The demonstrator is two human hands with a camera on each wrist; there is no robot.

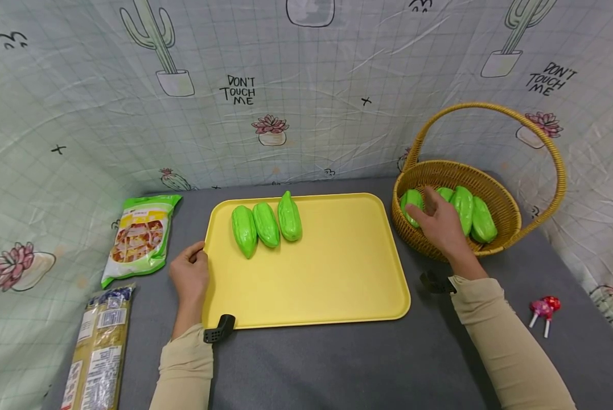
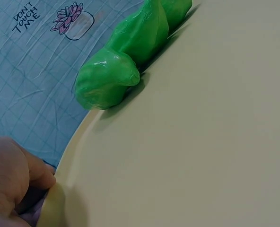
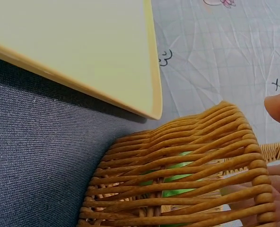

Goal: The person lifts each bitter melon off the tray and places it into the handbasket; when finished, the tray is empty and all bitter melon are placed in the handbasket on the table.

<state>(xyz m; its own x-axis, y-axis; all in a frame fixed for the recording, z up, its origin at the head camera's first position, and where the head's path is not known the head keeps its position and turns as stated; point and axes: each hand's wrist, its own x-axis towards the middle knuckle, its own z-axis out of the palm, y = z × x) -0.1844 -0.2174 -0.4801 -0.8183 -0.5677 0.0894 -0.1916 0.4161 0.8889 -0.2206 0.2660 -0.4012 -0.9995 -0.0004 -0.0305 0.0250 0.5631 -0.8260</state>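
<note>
On the yellow tray [image 1: 326, 273], three glossy green, ridged, pointed fruits [image 1: 266, 225] lie side by side near the back left. My left hand [image 1: 190, 274] pinches the tray's left rim; in the left wrist view its curled fingers [image 2: 40, 175] meet that edge. Over the wicker basket [image 1: 414, 242] to the right of the tray, my right hand [image 1: 443, 226] reaches in with thumb and fingers spread apart. Several more green fruits [image 1: 482, 219] lie in the basket, partly hidden by this hand. The basket's woven side covers much of the hand in the right wrist view.
The basket's tall handle [image 1: 559, 165] arches over its right side. Left of the tray lie a green-edged food bag [image 1: 139, 236] and a long clear packet [image 1: 101, 347]. Two lollipops [image 1: 544, 307] lie on the grey cloth at right. A printed curtain [image 1: 326, 136] stands behind.
</note>
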